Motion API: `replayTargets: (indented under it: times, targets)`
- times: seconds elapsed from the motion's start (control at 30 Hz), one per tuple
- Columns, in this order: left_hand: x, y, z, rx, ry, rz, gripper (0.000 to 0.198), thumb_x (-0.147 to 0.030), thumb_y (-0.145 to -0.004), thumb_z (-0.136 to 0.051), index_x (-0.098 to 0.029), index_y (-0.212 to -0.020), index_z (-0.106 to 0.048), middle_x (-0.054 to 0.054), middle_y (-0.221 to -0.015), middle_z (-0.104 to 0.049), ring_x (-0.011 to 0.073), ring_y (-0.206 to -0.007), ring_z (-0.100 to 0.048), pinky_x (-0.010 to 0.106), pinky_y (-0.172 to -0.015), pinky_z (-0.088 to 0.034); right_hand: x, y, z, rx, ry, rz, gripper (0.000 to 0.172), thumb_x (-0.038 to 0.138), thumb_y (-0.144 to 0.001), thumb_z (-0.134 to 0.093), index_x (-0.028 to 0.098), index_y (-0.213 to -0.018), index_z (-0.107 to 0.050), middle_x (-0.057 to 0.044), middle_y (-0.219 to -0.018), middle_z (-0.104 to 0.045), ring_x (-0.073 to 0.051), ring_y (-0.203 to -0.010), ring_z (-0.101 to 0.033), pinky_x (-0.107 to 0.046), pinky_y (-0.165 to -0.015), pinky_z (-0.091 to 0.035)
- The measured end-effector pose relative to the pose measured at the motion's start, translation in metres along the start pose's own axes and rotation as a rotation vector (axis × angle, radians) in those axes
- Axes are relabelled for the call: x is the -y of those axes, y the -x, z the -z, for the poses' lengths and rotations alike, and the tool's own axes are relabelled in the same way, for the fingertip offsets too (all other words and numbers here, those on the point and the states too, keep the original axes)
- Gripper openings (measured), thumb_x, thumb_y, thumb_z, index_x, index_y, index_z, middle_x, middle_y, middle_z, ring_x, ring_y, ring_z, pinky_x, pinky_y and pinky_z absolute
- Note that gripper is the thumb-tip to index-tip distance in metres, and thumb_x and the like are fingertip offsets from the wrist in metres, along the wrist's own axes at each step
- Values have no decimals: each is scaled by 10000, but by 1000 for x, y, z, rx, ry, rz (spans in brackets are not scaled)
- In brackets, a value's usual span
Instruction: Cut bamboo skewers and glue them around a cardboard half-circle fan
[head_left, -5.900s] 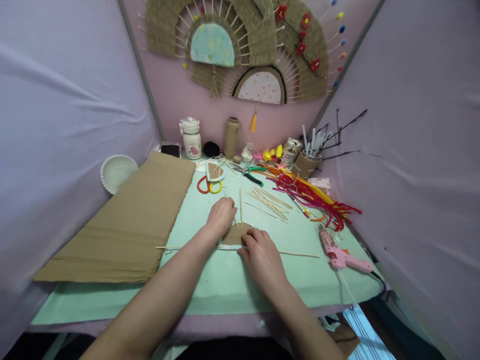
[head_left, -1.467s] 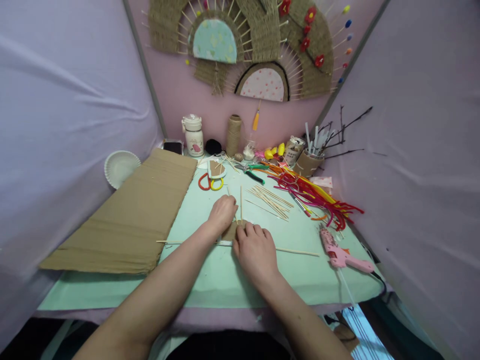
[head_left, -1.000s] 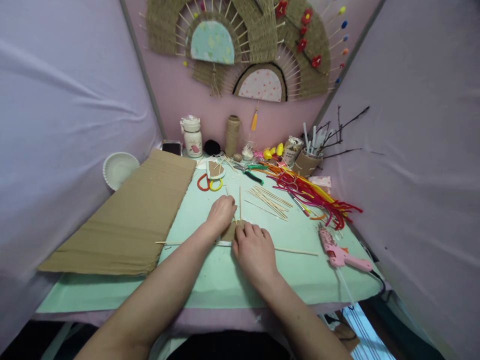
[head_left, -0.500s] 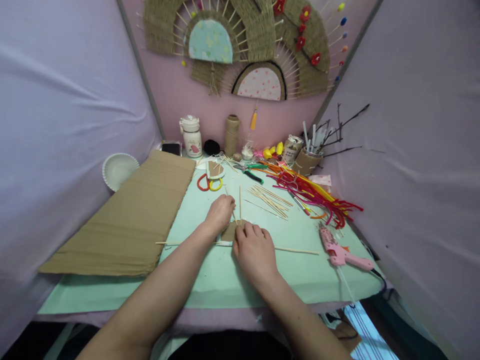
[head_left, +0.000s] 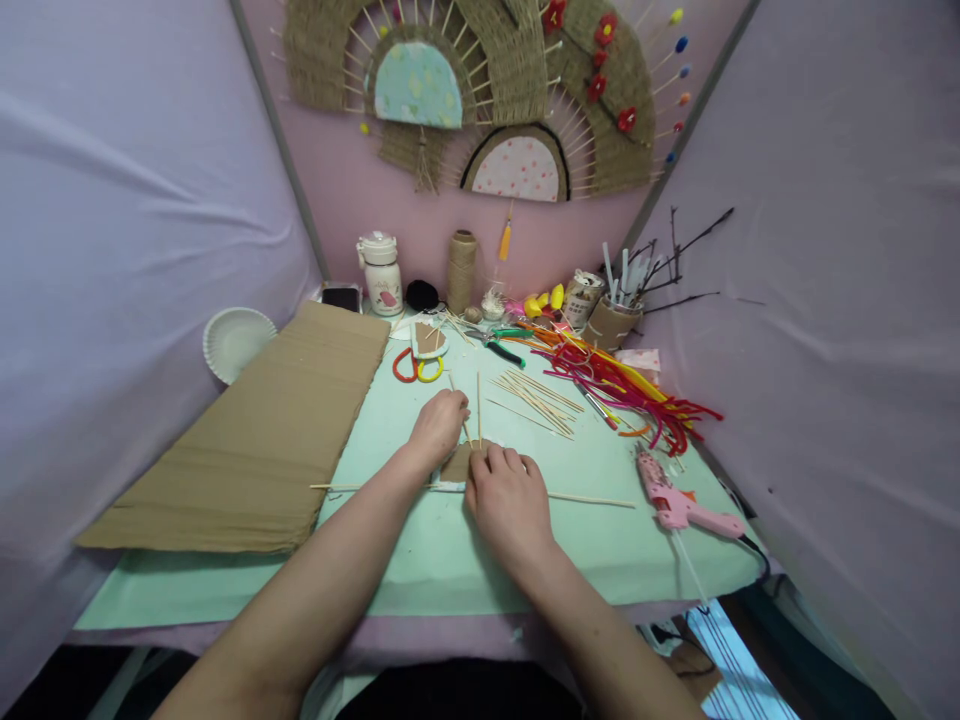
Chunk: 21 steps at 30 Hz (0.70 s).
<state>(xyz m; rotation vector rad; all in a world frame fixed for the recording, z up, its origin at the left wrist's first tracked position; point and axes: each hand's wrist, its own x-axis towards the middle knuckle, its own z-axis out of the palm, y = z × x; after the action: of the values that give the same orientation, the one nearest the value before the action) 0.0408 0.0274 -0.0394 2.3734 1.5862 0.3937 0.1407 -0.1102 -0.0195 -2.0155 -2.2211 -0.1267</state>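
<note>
My left hand is closed, its fingertips pinching a thin bamboo stick that slants down to a small cardboard piece. My right hand lies over the right side of that piece, fingers curled and pressed on it, hiding much of it. A second bamboo stick points away from the cardboard's top edge, between my hands. Long bamboo sticks stick out along its lower edge to the left and right. Whether these are one stick or two is hidden.
A large cardboard sheet covers the left side. Loose bamboo sticks lie beyond my right hand, near pliers and scissors. Colourful pipe cleaners and a pink glue gun are at right. A twine spool stands behind.
Both hands keep their places on the stick and the cardboard. The whole view has shifted very slightly; nothing else visibly differs.
</note>
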Motion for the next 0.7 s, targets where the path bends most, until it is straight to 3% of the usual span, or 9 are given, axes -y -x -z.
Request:
replayTargets:
  times: [0.7]
  targets:
    - [1, -1, -2, 0, 42, 10, 216, -187, -877, -525, -177, -1067, -627, 89, -1023, -658, 221, -961, -604, 300, -800, -440, -1, 0, -2, -26, -9, 4, 230, 206, -897, -524, 156, -1094, -631, -103, -1065, -641, -254, -997, -544, -418, -868, -380]
